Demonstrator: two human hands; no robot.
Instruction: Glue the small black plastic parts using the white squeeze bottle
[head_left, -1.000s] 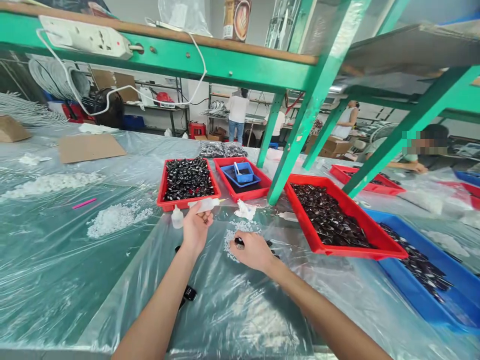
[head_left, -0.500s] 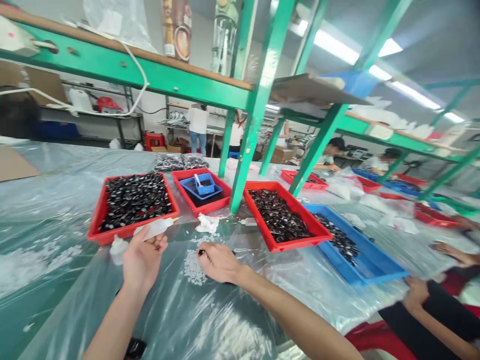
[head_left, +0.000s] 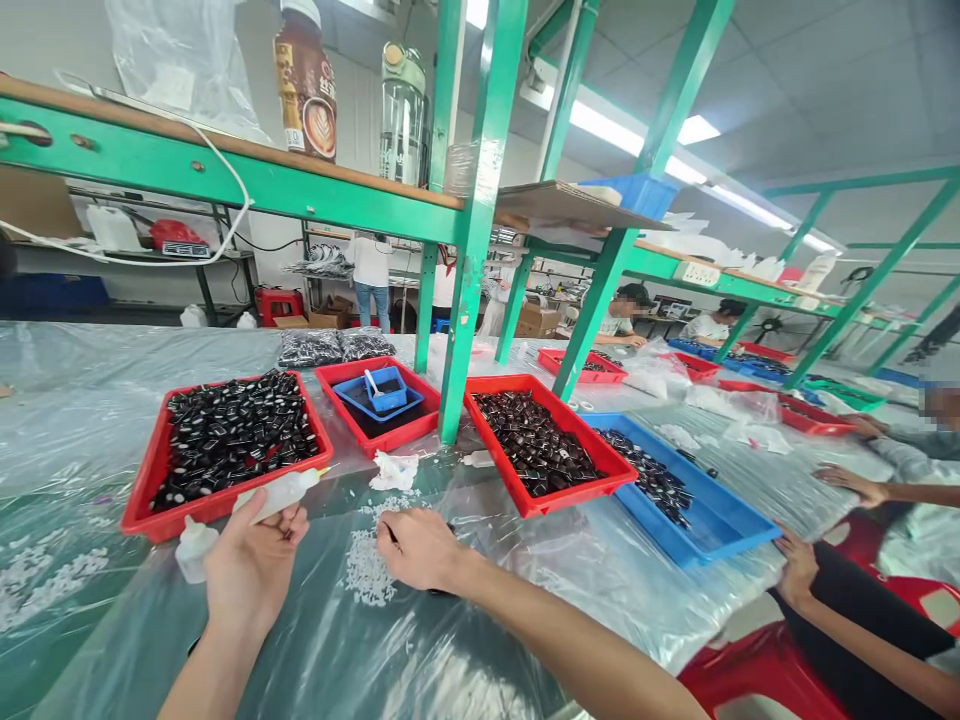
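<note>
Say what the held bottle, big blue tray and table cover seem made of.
Bottle: probably plastic, satin; milky, translucent walls.
Tray: likely moulded plastic, smooth; even colour, soft sheen.
Cover: apparently clear plastic film, glossy; wrinkles and streaky reflections.

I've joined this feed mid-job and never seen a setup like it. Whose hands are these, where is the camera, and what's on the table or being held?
There is no machine: the two bare hands in the foreground belong to the camera wearer. Every picture comes from that one head camera, looking forward and down.

The left hand holds a tilted squeeze bottle. The right hand is at a pile of small white parts; whether it grips anything is hard to tell.

On the plastic-covered table sit a left red tray and a right red tray of dark pieces, plus a blue tray with more. The co-worker's hand near the blue tray's corner is someone else's.
</note>
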